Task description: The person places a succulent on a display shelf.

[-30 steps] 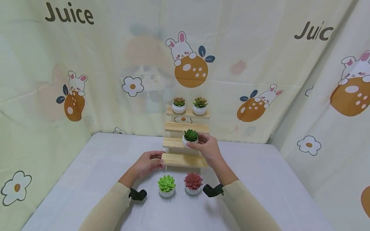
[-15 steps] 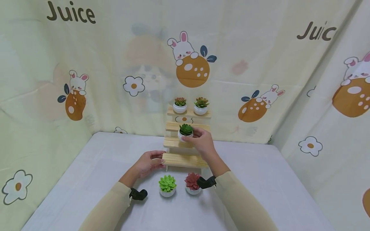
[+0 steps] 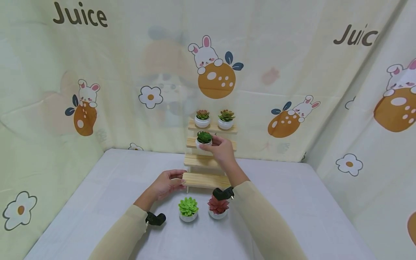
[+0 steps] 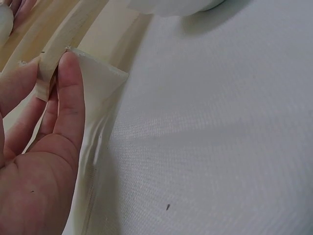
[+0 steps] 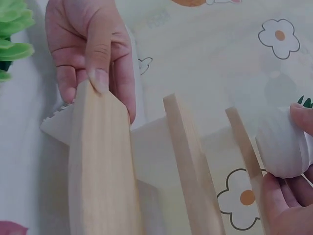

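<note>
My right hand [image 3: 223, 151] holds a small potted succulent [image 3: 204, 137] with dark green leaves and a white pot. Thumb and fingers grip the pot's side, in front of the second shelf from the top of a tiered wooden stand [image 3: 204, 180]. In the right wrist view the white ribbed pot [image 5: 279, 142] sits close by a shelf's edge. My left hand [image 3: 167, 185] pinches the left end of the lowest shelf, thumb on top and fingers beneath; the left wrist view shows this shelf end [image 4: 46, 81] between them.
Two succulents with reddish-green leaves, one left [image 3: 202, 119] and one right [image 3: 225, 119], stand on the top shelf. On the white table before the stand are a light green succulent [image 3: 188, 209] and a red succulent [image 3: 218, 207], partly behind my right wrist's camera [image 3: 222, 194]. A printed curtain [image 3: 123, 119] hangs behind.
My right hand has carried the dark green succulent up and to the left, from the third shelf's height to the second from the top. The left hand keeps its grip on the lowest shelf.
</note>
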`<state>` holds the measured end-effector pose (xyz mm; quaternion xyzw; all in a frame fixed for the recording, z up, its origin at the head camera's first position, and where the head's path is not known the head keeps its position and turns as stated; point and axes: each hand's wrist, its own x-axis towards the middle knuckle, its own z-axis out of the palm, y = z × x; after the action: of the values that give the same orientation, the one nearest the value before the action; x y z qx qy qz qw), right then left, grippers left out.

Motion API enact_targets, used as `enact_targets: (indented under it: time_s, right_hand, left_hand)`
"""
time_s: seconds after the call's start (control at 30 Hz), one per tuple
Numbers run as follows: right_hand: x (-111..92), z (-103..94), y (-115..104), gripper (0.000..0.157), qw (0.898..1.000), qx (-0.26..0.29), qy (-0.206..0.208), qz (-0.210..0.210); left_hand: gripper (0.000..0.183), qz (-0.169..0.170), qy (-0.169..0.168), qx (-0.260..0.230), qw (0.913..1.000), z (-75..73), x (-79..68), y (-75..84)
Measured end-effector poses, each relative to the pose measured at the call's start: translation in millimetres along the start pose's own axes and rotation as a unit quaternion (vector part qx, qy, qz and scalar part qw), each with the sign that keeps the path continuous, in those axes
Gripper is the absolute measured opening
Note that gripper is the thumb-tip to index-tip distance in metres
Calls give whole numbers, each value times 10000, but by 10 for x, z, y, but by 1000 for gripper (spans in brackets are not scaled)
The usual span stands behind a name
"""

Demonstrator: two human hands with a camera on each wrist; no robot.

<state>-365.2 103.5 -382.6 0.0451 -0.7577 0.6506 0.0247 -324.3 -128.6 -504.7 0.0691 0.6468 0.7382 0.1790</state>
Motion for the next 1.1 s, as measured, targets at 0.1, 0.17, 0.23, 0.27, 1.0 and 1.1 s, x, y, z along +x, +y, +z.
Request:
enact_targets:
  time_s: [0.1, 0.17, 0.23, 0.27, 1.0, 1.1]
  right_hand:
    - [47, 40, -12, 56, 9998, -174, 63, -107]
    - [68, 60, -23, 53, 9993, -279, 101, -218]
    - [88, 76, -36, 52, 9986, -401, 173, -299]
    - [96, 81, -43, 52, 9983, -449, 211, -304]
    - [213, 148, -39, 53, 9907, -1131, 675, -326]
    - [210, 158, -33, 54, 9900, -1185, 653, -395]
  left_hand:
    - [53, 13, 10, -26, 10000, 1, -6, 10]
    - [53, 8, 24, -57, 10000, 8, -6, 15]
    - [53, 16, 20, -69, 10000, 8, -2, 16]
    - [53, 12, 26, -80, 10000, 9, 1, 15]
    - [53, 67, -57, 21, 10000, 14, -4, 33]
    - [53, 73, -52, 23, 10000, 6, -10, 27]
